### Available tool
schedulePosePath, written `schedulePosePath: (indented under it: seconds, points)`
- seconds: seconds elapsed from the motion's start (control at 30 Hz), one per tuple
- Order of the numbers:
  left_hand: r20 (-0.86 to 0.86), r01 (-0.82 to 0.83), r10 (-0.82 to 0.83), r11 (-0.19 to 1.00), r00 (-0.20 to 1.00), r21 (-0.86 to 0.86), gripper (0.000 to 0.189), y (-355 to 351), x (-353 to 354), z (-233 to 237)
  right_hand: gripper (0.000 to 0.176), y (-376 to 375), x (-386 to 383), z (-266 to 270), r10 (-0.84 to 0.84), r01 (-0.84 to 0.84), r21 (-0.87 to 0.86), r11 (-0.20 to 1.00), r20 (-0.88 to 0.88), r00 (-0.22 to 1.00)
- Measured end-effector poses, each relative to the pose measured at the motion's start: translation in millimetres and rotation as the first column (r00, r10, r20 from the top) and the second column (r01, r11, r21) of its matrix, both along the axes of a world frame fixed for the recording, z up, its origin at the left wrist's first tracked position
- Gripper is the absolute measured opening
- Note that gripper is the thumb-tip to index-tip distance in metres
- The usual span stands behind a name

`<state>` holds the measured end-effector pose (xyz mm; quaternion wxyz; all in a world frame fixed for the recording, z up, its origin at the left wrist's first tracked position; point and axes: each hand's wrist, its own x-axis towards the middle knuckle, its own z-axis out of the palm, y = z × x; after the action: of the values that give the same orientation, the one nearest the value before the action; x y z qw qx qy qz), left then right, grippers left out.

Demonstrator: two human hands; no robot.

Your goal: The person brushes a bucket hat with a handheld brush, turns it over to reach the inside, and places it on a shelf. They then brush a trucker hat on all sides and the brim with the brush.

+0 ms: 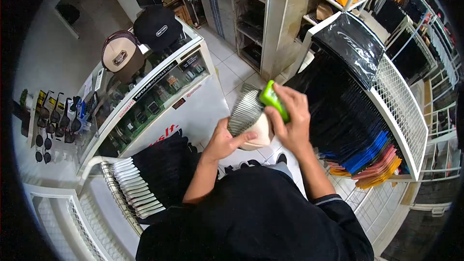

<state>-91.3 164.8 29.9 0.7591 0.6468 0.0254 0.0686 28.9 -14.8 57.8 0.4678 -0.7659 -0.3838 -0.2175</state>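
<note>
In front of my body, my left hand (225, 141) grips the lower left edge of a cap (261, 133) with a cream part and a grey striped part. Its thumb lies across the cream part. My right hand (294, 121) is closed around a bright green object (274, 99), which touches or sits very close to the upper right side of the cap. What the green object is cannot be made out.
A glass display counter (159, 89) at left carries a black cap (158, 27) and a beige cap (119, 53). Sunglasses (53, 116) hang farther left. Racks of dark clothes (162, 169) stand lower left and right, where a plastic-wrapped black item (349, 46) lies on top.
</note>
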Motion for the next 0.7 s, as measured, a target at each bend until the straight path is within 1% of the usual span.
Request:
schedulePosePath:
  seconds: [0.03,0.07,0.13,0.17,0.2,0.27,0.33,0.4,0.43,0.47,0.53,0.6,0.67,0.7]
  points:
    - [0.017,0.002,-0.002,0.999,1.000,-0.042,0.033,5.2,-2.2,0.8,0.056,2.6,-9.6,-3.2,0.040,-0.040,0.044,0.998,-0.005,0.999]
    - [0.019,0.003,-0.002,0.999,1.000,-0.041,0.033,8.2,-3.9,-0.5,0.056,-0.9,-13.6,-10.0,0.059,-0.057,0.061,0.996,-0.022,0.998]
    - [0.164,-0.117,0.142,0.982,0.976,-0.151,0.038,12.6,-4.7,-4.1,0.054,-13.0,-11.1,-22.7,-0.017,0.016,-0.013,1.000,-0.042,0.999]
    - [0.186,-0.136,0.160,0.981,0.969,-0.137,0.037,15.1,-6.0,0.3,0.052,-16.4,-9.5,-23.8,-0.044,0.043,-0.026,0.999,-0.051,0.998]
    - [0.183,-0.138,0.162,0.981,0.970,-0.137,0.037,18.9,-5.4,-0.1,0.052,-15.3,-9.3,-20.4,-0.046,0.048,0.016,0.999,-0.080,0.996]
    - [0.114,-0.031,0.047,0.991,0.992,-0.132,0.039,21.3,-5.5,-2.7,0.052,-8.8,-12.7,-8.1,-0.041,0.046,0.074,0.996,-0.076,0.996]
    - [0.100,0.014,-0.004,0.995,0.995,-0.101,0.040,9.8,-2.0,0.7,0.053,8.3,-13.6,2.6,-0.025,0.029,0.133,0.991,-0.031,0.999]
    - [0.173,-0.031,0.046,0.996,0.984,-0.086,0.031,3.0,0.3,-1.0,0.055,14.0,-11.0,4.4,0.002,-0.002,0.136,0.991,-0.005,1.000]
    - [0.153,-0.064,0.079,0.993,0.985,-0.099,0.032,5.6,-1.8,0.5,0.056,12.2,-13.0,2.8,0.031,-0.029,0.122,0.992,-0.012,0.999]
    - [0.159,-0.061,0.075,0.994,0.984,-0.094,0.032,9.3,-1.5,3.4,0.057,9.0,-15.4,0.1,0.061,-0.059,0.108,0.992,-0.017,0.998]
    - [0.171,-0.078,0.108,0.982,0.979,-0.175,0.033,12.7,-6.3,5.5,0.057,-1.1,-20.4,-15.2,0.100,-0.096,0.063,0.993,-0.065,0.993]
    - [0.140,-0.077,0.104,0.979,0.985,-0.186,0.034,16.7,-6.2,-2.0,0.056,-9.6,-13.9,-16.3,0.097,-0.097,0.002,0.995,-0.125,0.987]
    - [0.159,-0.056,0.076,0.991,0.984,-0.125,0.033,14.4,-5.0,-6.9,0.054,-6.9,-4.3,-7.2,0.008,-0.006,0.056,0.998,-0.037,0.999]
    - [0.169,-0.028,0.048,0.993,0.984,-0.116,0.031,10.0,-4.0,-2.1,0.055,-1.8,-2.1,-2.2,-0.009,0.015,0.101,0.995,-0.063,0.998]
